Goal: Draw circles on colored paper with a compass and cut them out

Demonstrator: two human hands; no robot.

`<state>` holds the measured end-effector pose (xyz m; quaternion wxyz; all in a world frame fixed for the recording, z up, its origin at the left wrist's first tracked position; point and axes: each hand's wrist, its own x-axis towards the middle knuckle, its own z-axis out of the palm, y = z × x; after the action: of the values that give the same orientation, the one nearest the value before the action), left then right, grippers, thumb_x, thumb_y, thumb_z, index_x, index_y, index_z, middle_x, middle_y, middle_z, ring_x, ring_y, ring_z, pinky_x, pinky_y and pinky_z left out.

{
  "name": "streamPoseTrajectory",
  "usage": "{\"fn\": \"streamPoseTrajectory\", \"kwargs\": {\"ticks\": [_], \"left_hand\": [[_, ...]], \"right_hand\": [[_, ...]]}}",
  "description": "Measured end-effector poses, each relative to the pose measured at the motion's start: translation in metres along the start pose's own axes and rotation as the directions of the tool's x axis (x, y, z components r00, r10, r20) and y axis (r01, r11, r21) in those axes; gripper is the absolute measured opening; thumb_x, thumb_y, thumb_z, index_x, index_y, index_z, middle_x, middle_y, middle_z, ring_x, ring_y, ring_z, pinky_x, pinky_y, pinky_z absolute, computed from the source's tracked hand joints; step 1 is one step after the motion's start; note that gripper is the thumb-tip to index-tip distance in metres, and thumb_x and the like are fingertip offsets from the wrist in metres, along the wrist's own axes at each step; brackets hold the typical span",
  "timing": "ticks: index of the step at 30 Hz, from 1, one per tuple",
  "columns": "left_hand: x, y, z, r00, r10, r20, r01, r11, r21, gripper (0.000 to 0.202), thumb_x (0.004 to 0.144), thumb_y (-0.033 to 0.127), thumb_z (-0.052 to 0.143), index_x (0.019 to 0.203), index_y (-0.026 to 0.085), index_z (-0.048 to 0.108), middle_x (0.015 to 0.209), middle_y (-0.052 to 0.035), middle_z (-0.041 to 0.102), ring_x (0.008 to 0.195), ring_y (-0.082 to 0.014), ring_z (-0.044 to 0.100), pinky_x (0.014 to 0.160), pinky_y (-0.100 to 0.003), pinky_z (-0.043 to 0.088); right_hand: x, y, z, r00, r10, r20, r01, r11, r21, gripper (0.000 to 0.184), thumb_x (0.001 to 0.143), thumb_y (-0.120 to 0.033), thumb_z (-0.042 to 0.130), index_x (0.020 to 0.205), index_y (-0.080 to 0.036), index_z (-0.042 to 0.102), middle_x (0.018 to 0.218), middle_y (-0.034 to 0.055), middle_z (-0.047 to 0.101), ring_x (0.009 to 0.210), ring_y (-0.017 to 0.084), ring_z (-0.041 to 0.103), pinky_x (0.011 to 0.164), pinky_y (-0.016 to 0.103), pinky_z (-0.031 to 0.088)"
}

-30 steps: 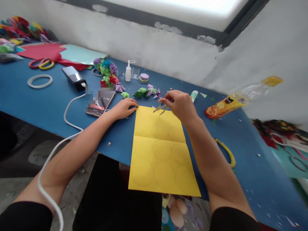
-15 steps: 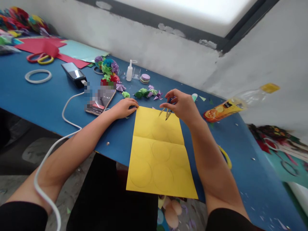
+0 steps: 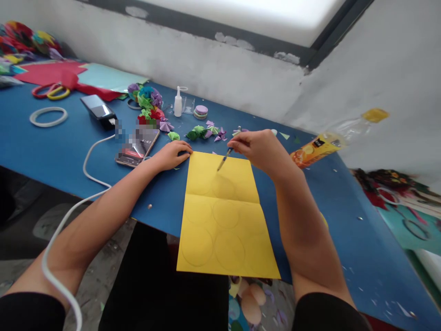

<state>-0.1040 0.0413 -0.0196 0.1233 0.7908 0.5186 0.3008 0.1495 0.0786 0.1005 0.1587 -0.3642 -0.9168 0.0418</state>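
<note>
A yellow paper sheet (image 3: 223,216) with several faint drawn circles lies on the blue table (image 3: 62,147), its near end hanging over the edge. My right hand (image 3: 262,149) pinches the top of a drawing compass (image 3: 223,161), whose tip rests on the sheet's far part. My left hand (image 3: 172,154) lies curled at the sheet's far left corner, fingertips pressing on the table beside the paper.
A phone (image 3: 137,146) with a white cable (image 3: 93,161) lies left of my left hand. Folded paper bits (image 3: 203,132), a glue bottle (image 3: 178,102), a paper flower ball (image 3: 146,99), a white ring (image 3: 48,116) and a tipped juice bottle (image 3: 330,140) are around.
My right hand has turned the compass from flat with spread legs to a steeper stance and brought its tip down further left on the sheet. My left hand stays put.
</note>
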Motion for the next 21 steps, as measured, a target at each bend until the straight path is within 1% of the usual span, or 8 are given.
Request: {"fn": "streamPoseTrajectory", "kwargs": {"ticks": [3,7,10,12,14,16,19,21], "left_hand": [[0.000,-0.001,0.000,1.000,0.003,-0.004,-0.003,1.000,0.002,0.026,0.085,0.023,0.050,0.099,0.018,0.071,0.111,-0.0073,0.069,0.104,-0.0216,0.062,0.098,-0.039,0.048],[0.000,0.000,0.000,1.000,-0.002,-0.004,0.002,1.000,-0.002,0.027,0.085,0.023,0.050,0.099,0.017,0.071,0.111,-0.0078,0.069,0.105,-0.0217,0.062,0.098,-0.038,0.048],[-0.001,0.000,0.000,1.000,0.000,-0.007,0.000,1.000,-0.008,0.027,0.084,0.022,0.050,0.100,0.015,0.071,0.111,-0.0090,0.069,0.105,-0.0224,0.062,0.098,-0.039,0.047],[-0.001,0.000,0.000,1.000,0.004,-0.006,-0.004,1.000,-0.010,0.026,0.084,0.021,0.050,0.100,0.015,0.071,0.111,-0.0094,0.069,0.105,-0.0226,0.062,0.098,-0.039,0.047],[-0.001,0.000,0.000,1.000,0.003,-0.003,-0.003,1.000,-0.011,0.026,0.084,0.021,0.051,0.099,0.015,0.071,0.111,-0.0091,0.069,0.105,-0.0224,0.062,0.098,-0.039,0.047],[-0.001,0.000,-0.001,1.000,-0.003,0.000,0.003,1.000,-0.009,0.025,0.085,0.021,0.051,0.099,0.016,0.071,0.111,-0.0085,0.069,0.105,-0.0220,0.062,0.098,-0.039,0.047],[0.000,0.001,-0.001,1.000,-0.010,0.004,0.010,1.000,0.000,0.024,0.085,0.020,0.052,0.099,0.017,0.071,0.112,-0.0082,0.068,0.106,-0.0218,0.062,0.099,-0.039,0.047],[0.000,0.002,-0.001,1.000,-0.010,0.009,0.010,1.000,0.008,0.024,0.085,0.020,0.052,0.099,0.016,0.071,0.112,-0.0085,0.068,0.107,-0.0218,0.061,0.099,-0.038,0.047]], "right_hand": [[-0.003,-0.001,-0.008,1.000,-0.024,0.020,0.024,0.999,0.025,0.022,0.085,-0.034,0.059,0.077,-0.022,0.075,0.069,0.0028,0.072,0.065,0.017,0.063,0.060,0.029,0.044],[-0.006,-0.004,-0.020,0.992,0.048,0.116,-0.049,0.999,0.006,0.018,0.082,-0.029,0.060,0.076,-0.021,0.076,0.072,0.0028,0.073,0.062,0.016,0.063,0.059,0.028,0.046],[-0.009,-0.003,-0.027,0.978,0.105,0.179,-0.094,0.993,-0.067,0.015,0.079,-0.021,0.061,0.074,-0.021,0.076,0.072,0.0023,0.073,0.064,0.018,0.064,0.060,0.028,0.048],[-0.010,0.000,-0.029,0.971,0.126,0.202,-0.098,0.985,-0.143,0.018,0.076,-0.015,0.060,0.071,-0.022,0.075,0.071,0.0020,0.073,0.068,0.020,0.065,0.062,0.029,0.049],[-0.012,0.001,-0.029,0.964,0.167,0.209,-0.120,0.968,-0.222,0.023,0.073,-0.008,0.058,0.069,-0.022,0.075,0.074,0.0030,0.073,0.074,0.023,0.067,0.064,0.031,0.049],[-0.012,0.000,-0.028,0.954,0.230,0.194,-0.169,0.943,-0.287,0.027,0.070,-0.002,0.056,0.070,-0.021,0.075,0.077,0.0053,0.073,0.079,0.026,0.067,0.066,0.033,0.049],[-0.009,-0.004,-0.028,0.943,0.280,0.178,-0.214,0.923,-0.318,0.031,0.068,0.004,0.053,0.070,-0.019,0.074,0.078,0.0077,0.071,0.082,0.028,0.066,0.068,0.034,0.047],[-0.002,-0.002,-0.029,0.936,0.281,0.212,-0.202,0.922,-0.330,0.030,0.066,0.006,0.053,0.068,-0.018,0.071,0.077,0.0085,0.070,0.080,0.027,0.065,0.066,0.034,0.045]]}}
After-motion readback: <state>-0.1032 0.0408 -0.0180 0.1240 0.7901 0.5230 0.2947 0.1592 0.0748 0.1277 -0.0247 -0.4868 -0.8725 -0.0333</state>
